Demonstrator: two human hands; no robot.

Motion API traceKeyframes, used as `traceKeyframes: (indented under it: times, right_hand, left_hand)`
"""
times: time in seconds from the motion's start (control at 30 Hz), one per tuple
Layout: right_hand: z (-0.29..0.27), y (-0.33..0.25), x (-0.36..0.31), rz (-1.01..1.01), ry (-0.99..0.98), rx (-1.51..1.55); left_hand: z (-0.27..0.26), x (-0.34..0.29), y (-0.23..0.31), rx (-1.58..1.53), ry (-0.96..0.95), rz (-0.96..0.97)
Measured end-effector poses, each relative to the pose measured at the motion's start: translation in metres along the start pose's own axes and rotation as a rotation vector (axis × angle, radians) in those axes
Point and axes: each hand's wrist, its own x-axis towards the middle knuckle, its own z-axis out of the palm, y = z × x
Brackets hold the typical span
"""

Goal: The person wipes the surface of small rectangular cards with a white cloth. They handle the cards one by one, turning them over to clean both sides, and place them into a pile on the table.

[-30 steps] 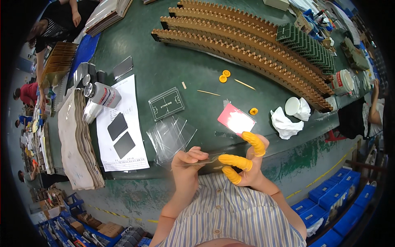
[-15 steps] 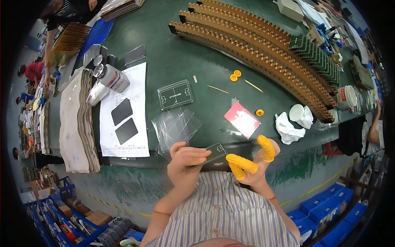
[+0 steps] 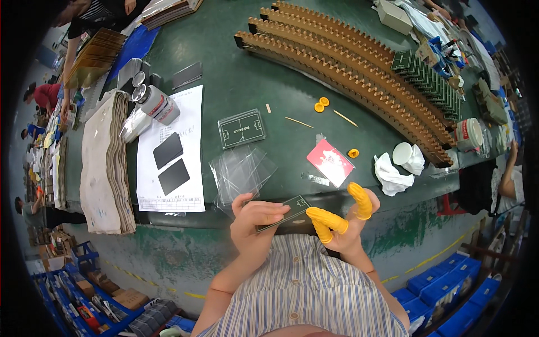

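Note:
My left hand (image 3: 254,223) is closed on a thin green card (image 3: 291,208) with a white sports-pitch outline. The card tilts up to the right above the table's near edge. My right hand (image 3: 341,223) wears yellow finger cots (image 3: 327,219) on several fingers. Those fingers are stretched out and spread, one pointing up, with the foremost tip at or very near the card's right end. Contact there cannot be made out. Beyond my left hand lie clear plastic sleeves (image 3: 241,173) and a stack of similar green cards (image 3: 242,128).
Slotted wooden racks (image 3: 337,73) curve across the back, with green cards (image 3: 426,78) at their right. Nearby are a red card (image 3: 330,162), crumpled white tissue (image 3: 393,174), toothpicks (image 3: 345,118) and loose yellow finger cots (image 3: 320,105). Bottles (image 3: 160,105) and black cards (image 3: 174,177) rest on paper at left.
Both hands and the green card keep nearly the same pose. The view has shifted very slightly; nothing was taken up or let go.

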Motion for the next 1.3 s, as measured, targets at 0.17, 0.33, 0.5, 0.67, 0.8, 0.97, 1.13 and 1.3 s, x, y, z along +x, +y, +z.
traceKeyframes:
  times: [0.17,0.33,0.5,0.67,0.8,0.97,1.13,1.3]
  right_hand:
    - [0.0,0.0,0.0,0.045,0.016,-0.004]
    - [0.001,0.003,-0.004,0.043,0.046,0.067]
    - [-0.001,0.006,-0.009,0.082,0.099,0.173]
    - [-0.008,0.004,-0.015,0.101,0.106,0.238]
    - [-0.014,0.003,-0.016,0.07,0.1,0.224]
    - [-0.013,0.008,-0.014,0.061,0.108,0.189]
    - [-0.012,0.007,-0.014,0.076,0.101,0.237]
    - [-0.006,0.002,-0.015,0.086,0.075,0.215]
  left_hand:
    - [-0.001,-0.003,-0.002,-0.039,0.013,-0.029]
    - [-0.002,-0.005,0.0,-0.027,0.014,-0.056]
    - [-0.001,-0.006,0.007,-0.008,-0.026,-0.086]
    - [0.0,-0.007,0.028,0.074,-0.061,-0.082]
    - [0.0,-0.008,0.035,0.116,-0.058,-0.041]
    - [0.001,0.001,0.035,0.123,-0.059,0.009]
    - [0.006,0.004,0.024,0.105,-0.03,0.035]
    - [0.01,0.009,0.021,0.117,-0.067,0.044]
